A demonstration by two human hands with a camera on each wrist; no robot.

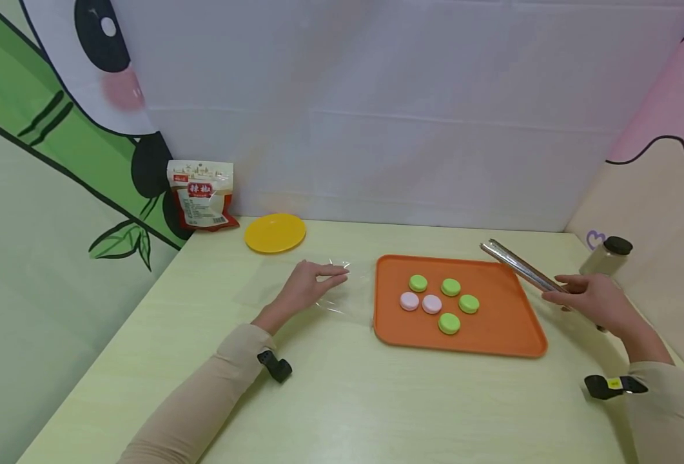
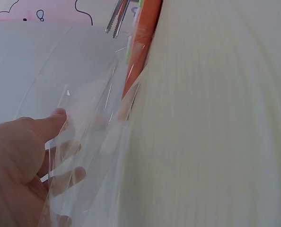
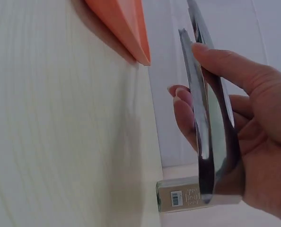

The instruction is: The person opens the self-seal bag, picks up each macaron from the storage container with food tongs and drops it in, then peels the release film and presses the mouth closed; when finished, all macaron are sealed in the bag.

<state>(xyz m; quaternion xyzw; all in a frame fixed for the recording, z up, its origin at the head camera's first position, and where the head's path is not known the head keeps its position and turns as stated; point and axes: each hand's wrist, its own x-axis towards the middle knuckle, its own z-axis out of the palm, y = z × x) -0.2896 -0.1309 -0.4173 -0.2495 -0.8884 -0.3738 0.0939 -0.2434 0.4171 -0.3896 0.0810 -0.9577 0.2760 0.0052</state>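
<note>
My left hand (image 1: 303,287) holds a clear plastic bag (image 1: 347,301) just left of the tray, between thumb and fingers. The left wrist view shows the bag (image 2: 95,156) hanging upright, with several fingertips seen through the film. On the orange tray (image 1: 510,335) lie several green macarons (image 1: 449,323) and two pink macarons (image 1: 409,301). At the tray's right side, my right hand (image 1: 599,304) grips metal tongs (image 1: 518,264), their tips pointing up and to the left. In the right wrist view the tongs (image 3: 211,137) have nothing between their tips.
A yellow plate (image 1: 275,233) lies at the back left of the table. Beside it a red and white food pouch (image 1: 202,195) stands against the backdrop. Behind my right hand is a bottle with a black cap (image 1: 605,256).
</note>
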